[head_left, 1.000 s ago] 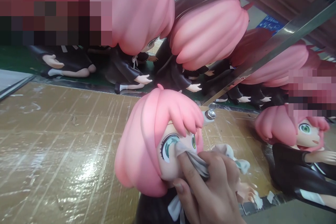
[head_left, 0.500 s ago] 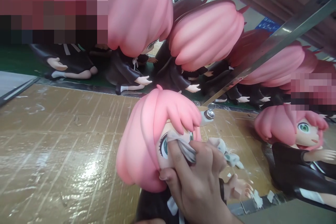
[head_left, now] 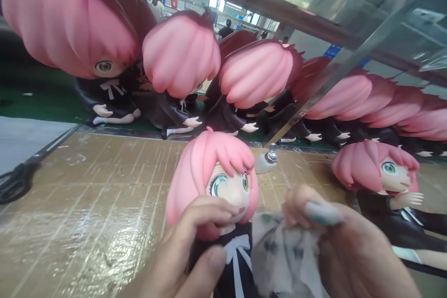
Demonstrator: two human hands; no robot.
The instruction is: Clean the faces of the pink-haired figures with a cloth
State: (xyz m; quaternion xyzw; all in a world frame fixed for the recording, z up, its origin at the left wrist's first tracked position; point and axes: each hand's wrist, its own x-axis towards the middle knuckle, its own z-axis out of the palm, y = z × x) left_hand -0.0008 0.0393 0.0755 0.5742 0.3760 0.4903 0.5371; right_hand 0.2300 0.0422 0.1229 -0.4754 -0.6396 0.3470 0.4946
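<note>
A pink-haired figure (head_left: 216,158) in a black dress with a white bow faces me, its green eyes showing. My left hand (head_left: 188,242) is in front of its cheek and mouth, thumb and fingers apart; whether it touches the face I cannot tell. To the right of the figure, my right hand (head_left: 349,242) is closed on a crumpled white cloth (head_left: 286,251) with dark and greenish stains. A pale covering with a green smear shows on one of its fingers. This hand is blurred by motion.
A small pump bottle (head_left: 267,163) with its metal lid up stands behind the figure. Another pink-haired figure (head_left: 387,167) sits at the right. Several more figures (head_left: 181,56) line the green surface beyond a metal post (head_left: 335,74). Black-handled scissors (head_left: 19,181) lie at the left.
My right hand has drawn the cloth off the figure's face and moved right, leaving both eyes uncovered. My left hand has come up to the face. The view has shifted.
</note>
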